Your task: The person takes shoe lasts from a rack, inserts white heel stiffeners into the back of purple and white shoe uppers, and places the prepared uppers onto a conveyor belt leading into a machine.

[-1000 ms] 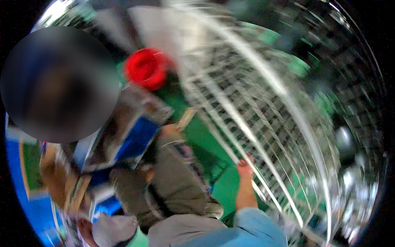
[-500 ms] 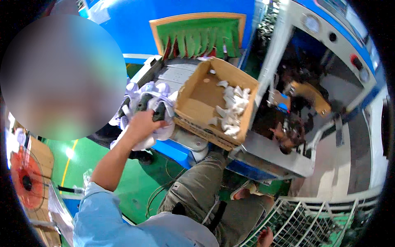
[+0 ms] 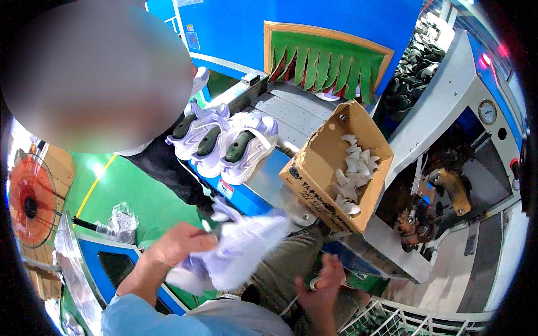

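A white and lavender shoe (image 3: 246, 246), blurred by motion, hangs over my lap. The fingers of my left hand (image 3: 182, 243) are closed round its upper end. My right hand (image 3: 325, 285) is raised to the right of that shoe, fingers apart, with a pale band-like thing at one finger. Three similar shoes with dark green lasts (image 3: 240, 147) in their openings lie side by side at the conveyor's near end. To their right, an open cardboard box (image 3: 314, 193) holds several small white curved pieces (image 3: 356, 168).
The conveyor (image 3: 286, 112) runs into a blue machine (image 3: 235, 28) behind a green strip curtain (image 3: 319, 67). A grey machine with a gauge (image 3: 487, 112) stands at right, a white wire basket (image 3: 403, 322) below it. Another person stands at left, near a red fan (image 3: 31, 207).
My left hand has lifted a shoe from the group on the conveyor and brought it down toward my lap. My right hand has risen from the lower edge. The view has shifted.
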{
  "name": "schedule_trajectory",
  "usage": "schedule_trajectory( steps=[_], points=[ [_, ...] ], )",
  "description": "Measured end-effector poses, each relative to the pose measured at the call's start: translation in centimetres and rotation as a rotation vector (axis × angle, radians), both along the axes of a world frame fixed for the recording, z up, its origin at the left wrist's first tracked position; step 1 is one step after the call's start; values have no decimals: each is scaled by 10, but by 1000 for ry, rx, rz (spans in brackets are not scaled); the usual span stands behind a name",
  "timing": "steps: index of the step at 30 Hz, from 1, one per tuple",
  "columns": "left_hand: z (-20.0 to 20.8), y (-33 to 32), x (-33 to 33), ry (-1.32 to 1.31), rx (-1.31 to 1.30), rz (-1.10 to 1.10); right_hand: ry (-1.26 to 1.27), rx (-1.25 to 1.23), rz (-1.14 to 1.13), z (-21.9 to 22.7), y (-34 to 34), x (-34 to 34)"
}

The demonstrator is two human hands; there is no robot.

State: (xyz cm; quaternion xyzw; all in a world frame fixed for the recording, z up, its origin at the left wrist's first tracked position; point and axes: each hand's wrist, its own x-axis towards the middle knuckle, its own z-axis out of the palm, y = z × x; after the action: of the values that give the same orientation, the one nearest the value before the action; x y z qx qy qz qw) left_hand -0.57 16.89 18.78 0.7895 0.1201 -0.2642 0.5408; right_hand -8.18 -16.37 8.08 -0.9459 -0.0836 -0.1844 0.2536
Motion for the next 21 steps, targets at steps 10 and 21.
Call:
schedule_trajectory(
  steps=[10,21],
  points=[
    [-34,-139,6,198,-561,-440,78,736,-104,74,-59,-18],
    [-79,-195,-28,-23,-180,-1070,-23,867,-596,205,-197,13]
  ],
)
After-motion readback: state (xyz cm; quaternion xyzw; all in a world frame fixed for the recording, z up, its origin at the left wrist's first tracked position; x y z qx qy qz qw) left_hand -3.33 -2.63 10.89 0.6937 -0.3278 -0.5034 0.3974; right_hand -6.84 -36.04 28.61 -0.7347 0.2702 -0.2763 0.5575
